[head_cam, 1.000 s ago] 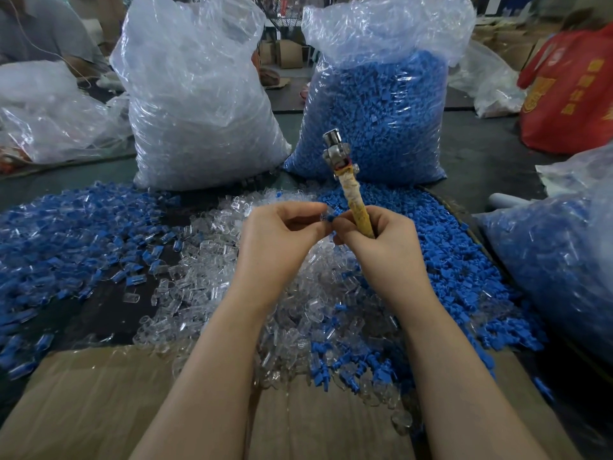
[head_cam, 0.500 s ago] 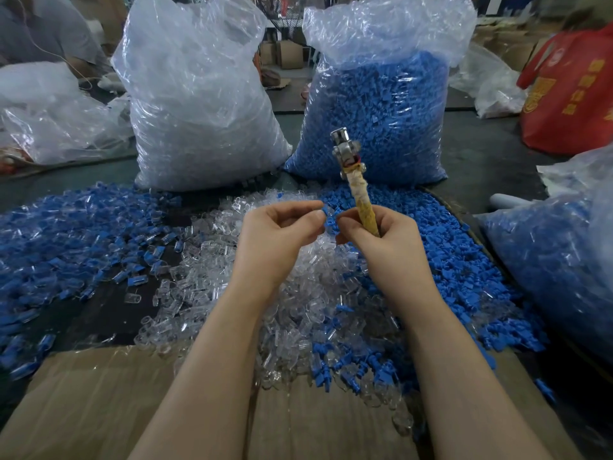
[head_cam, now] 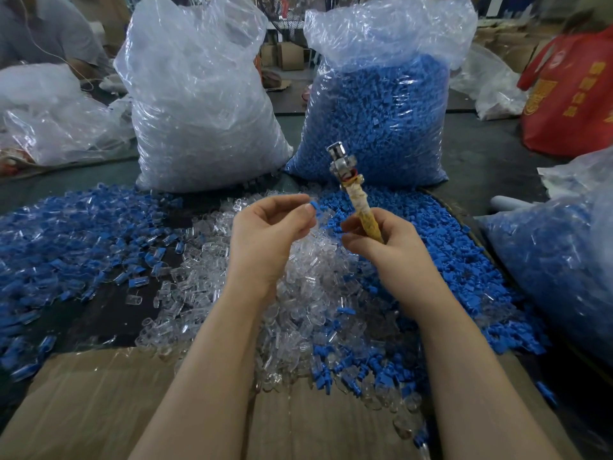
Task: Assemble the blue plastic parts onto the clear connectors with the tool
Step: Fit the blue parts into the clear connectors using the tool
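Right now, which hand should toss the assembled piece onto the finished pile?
Left. The left hand already pinches the blue-capped piece, and the finished pile lies on its side. The right hand grips the tool.

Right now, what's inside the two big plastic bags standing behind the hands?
The left bag holds clear connectors; the right bag holds blue parts. Only the pieces against the plastic show; deeper contents are hidden.

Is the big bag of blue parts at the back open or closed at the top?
Open: the bag of blue parts stands upright, its clear plastic top loose and untied.
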`<state>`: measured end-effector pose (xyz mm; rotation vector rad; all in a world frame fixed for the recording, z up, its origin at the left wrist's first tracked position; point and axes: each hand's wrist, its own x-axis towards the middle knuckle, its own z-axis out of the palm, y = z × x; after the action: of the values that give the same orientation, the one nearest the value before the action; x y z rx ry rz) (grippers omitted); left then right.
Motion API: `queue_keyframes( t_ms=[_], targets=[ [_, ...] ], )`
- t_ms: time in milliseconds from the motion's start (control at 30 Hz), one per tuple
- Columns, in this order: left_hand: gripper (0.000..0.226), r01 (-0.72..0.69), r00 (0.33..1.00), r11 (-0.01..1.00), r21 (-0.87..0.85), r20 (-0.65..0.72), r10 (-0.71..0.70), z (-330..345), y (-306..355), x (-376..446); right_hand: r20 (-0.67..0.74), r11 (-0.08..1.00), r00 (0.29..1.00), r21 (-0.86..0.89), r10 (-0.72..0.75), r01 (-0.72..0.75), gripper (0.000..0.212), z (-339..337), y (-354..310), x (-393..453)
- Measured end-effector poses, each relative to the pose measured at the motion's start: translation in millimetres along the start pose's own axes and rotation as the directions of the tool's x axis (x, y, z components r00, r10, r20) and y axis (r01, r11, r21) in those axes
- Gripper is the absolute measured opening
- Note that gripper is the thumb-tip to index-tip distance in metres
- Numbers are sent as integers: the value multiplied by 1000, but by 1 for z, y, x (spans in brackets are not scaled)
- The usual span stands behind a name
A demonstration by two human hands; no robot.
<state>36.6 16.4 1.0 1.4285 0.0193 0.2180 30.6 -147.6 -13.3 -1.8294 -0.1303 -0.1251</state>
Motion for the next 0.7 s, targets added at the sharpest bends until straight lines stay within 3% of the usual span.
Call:
queue_keyframes(
  t_ms=[300, 700],
  targets=[
    [12, -30, 999, 990, -137, -22, 27, -8, 2, 3, 207, 990, 977, -142, 45, -15, 39, -8, 1, -4],
    [18, -123, 992, 990, -71, -38, 120, -11, 0, 5, 255, 970, 964, -244, 70, -5, 30, -4, 1, -3]
  ],
)
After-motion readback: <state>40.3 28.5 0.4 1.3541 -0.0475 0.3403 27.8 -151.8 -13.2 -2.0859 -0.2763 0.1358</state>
